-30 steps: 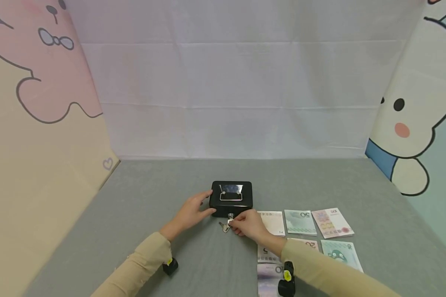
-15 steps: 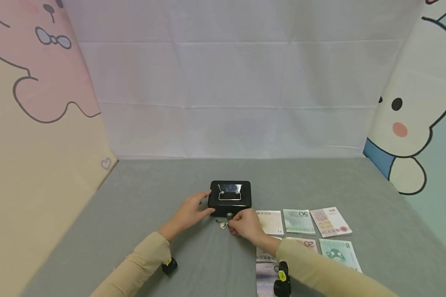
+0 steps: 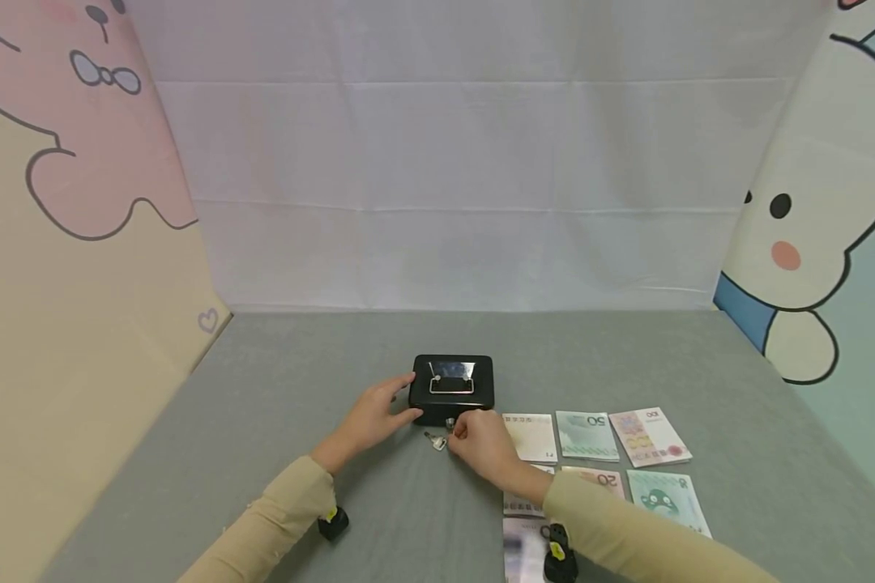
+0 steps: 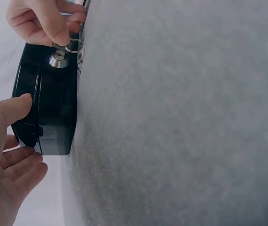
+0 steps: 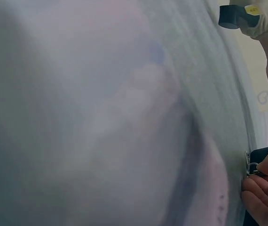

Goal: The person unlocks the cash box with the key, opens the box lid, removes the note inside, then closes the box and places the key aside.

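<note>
A small black cash box [image 3: 452,389] with a silver carry handle on its closed lid stands on the grey table. My left hand [image 3: 374,419] holds its left side; in the left wrist view the thumb rests near the lid seam and the curled fingers are around the corner. At the round front lock [image 4: 59,60], my right hand [image 3: 484,444] pinches a key between thumb and forefinger, the key mostly hidden by the fingertips. From its ring [image 4: 75,45] a second key [image 3: 437,441] hangs to the left, close to the cloth.
Several banknotes lie in rows right of the box, among them a green 50 note [image 3: 586,436], a red 100 note [image 3: 649,437] and a purple note [image 3: 521,551] partly under the right wrist camera. A white cloth backdrop [image 3: 467,194] rises behind the table.
My right hand has turned slightly at the lock, so its fingers now cover more of the pinched key. The hanging key has shifted a little left. My left hand stays on the box.
</note>
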`<state>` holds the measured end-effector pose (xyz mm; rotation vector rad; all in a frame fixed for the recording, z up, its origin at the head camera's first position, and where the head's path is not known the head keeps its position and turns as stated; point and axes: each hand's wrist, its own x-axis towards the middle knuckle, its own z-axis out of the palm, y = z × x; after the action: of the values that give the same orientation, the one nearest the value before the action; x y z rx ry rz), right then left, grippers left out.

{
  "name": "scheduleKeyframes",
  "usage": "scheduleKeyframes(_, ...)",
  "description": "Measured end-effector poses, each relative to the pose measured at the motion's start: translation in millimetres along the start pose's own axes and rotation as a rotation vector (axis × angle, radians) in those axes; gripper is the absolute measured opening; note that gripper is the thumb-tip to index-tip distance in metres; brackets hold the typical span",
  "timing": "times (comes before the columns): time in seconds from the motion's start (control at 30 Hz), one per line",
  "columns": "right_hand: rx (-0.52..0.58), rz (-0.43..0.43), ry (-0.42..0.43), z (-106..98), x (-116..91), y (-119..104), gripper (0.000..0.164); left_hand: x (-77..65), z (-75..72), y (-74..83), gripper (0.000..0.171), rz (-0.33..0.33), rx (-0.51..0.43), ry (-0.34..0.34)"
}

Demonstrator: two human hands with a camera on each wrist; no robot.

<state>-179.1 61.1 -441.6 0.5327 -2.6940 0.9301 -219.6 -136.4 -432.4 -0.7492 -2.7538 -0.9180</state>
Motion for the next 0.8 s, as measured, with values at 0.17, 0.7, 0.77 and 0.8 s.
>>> scheduleKeyframes(0.17,-0.083,-0.062,0.006,0.0,-0.4,-0.3,0.018,0.5,-0.2,0.7,0.056,-0.012,-0.011,-0.004)
scheduleKeyframes(0.7,-0.061,-0.038,-0.079,-7.1,0.5,-1.8,0.033,1.2,-1.1,-0.6,0.056,-0.006,0.007,-0.007)
scheduleKeyframes(0.77,-0.042,-0.020,-0.073,-6.9,0.0,-2.5,0.035,2.3,-1.6,-1.4,0.057,0.008,0.012,0.002)
scheduleKeyframes(0.8,-0.038,-0.013,-0.069,-6.5,0.0,-2.7,0.035,2.8,-2.0,-2.1,0.057,0.015,0.016,0.004)
